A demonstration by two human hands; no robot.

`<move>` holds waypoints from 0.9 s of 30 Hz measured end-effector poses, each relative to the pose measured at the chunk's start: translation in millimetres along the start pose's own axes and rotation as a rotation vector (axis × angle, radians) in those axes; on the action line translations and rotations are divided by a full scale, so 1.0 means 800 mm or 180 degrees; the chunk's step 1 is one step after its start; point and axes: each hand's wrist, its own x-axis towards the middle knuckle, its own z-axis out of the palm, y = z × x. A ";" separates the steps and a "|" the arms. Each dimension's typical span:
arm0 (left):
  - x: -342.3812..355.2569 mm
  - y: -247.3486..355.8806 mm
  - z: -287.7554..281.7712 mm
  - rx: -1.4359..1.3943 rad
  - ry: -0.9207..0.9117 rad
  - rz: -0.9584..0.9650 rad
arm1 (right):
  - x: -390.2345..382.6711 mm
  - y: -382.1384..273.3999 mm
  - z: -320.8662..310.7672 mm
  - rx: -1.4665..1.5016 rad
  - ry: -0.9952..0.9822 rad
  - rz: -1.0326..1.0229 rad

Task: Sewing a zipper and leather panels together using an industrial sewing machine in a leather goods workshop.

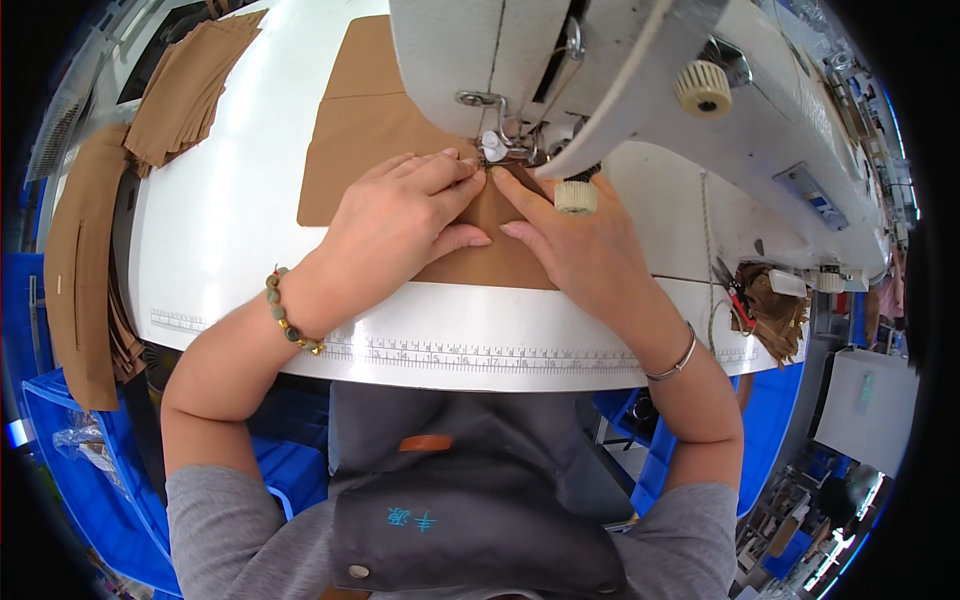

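Note:
Both hands are at the needle area of a white sewing machine (640, 95), on a brown fabric piece (480, 268). My left hand (385, 220) is closed on the fabric's left side, fingertips together beside the presser foot (492, 155) and thumb lower down. On the other side my right hand (590, 240) grips the cloth, its index fingertip close to the foot and its thumb pointing inward. A raised fold of fabric shows between the two hands. Some right-hand fingers are hidden behind a cream knob (576, 197). The cloth stretches out behind my left hand.
Stacked brown fabric pieces (190, 90) lie at the far left, with more long pieces (80, 270) draped over the left edge. A ruler strip (450, 357) runs along the front. Red-handled scissors (738, 300) and brown scraps (775, 310) sit right. Blue bins (100, 480) stand below.

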 end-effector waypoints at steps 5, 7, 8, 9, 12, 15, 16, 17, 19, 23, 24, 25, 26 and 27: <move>-0.005 0.004 0.001 0.0066 0.0011 -0.0073 | 0.000 0.003 -0.001 0.0129 -0.0044 -0.0023; -0.008 0.008 0.000 0.0166 0.0097 0.0087 | 0.001 0.005 -0.003 0.0838 0.0032 0.0192; -0.009 0.010 0.000 0.0175 0.0093 0.0079 | 0.002 0.007 -0.004 0.0867 0.0020 0.0188; -0.010 0.012 -0.001 0.0163 0.0065 0.0057 | 0.004 0.010 -0.004 0.1301 0.0093 0.0182; -0.010 0.015 -0.002 0.0149 0.0023 0.0030 | 0.001 0.013 -0.009 0.1779 0.0349 0.0164; -0.010 0.016 -0.002 0.0155 0.0025 -0.0003 | 0.000 0.014 -0.010 0.1465 0.0524 0.0059; -0.010 0.017 -0.003 0.0143 0.0026 -0.0008 | -0.001 0.012 -0.009 0.1102 0.0522 0.0001; -0.010 0.017 -0.003 0.0152 0.0014 -0.0003 | -0.001 0.010 -0.007 0.1111 0.0534 0.0005; -0.010 0.018 -0.003 0.0189 0.0039 -0.0030 | -0.003 0.006 -0.002 0.0018 0.0069 -0.0156; -0.010 0.018 -0.002 0.0169 0.0024 -0.0022 | -0.007 0.000 0.003 -0.0133 0.0129 -0.0146; -0.010 0.017 -0.001 0.0159 0.0030 -0.0053 | -0.007 0.000 0.004 -0.0186 0.0122 -0.0149; -0.009 0.017 0.000 0.0148 0.0034 -0.0084 | -0.007 0.001 0.004 -0.0239 0.0114 -0.0151; -0.008 0.015 0.000 0.0147 0.0029 -0.0079 | -0.006 0.001 0.004 -0.0237 0.0116 -0.0144; -0.007 0.012 0.001 0.0171 0.0072 -0.0042 | -0.005 0.002 0.005 -0.0231 0.0100 -0.0124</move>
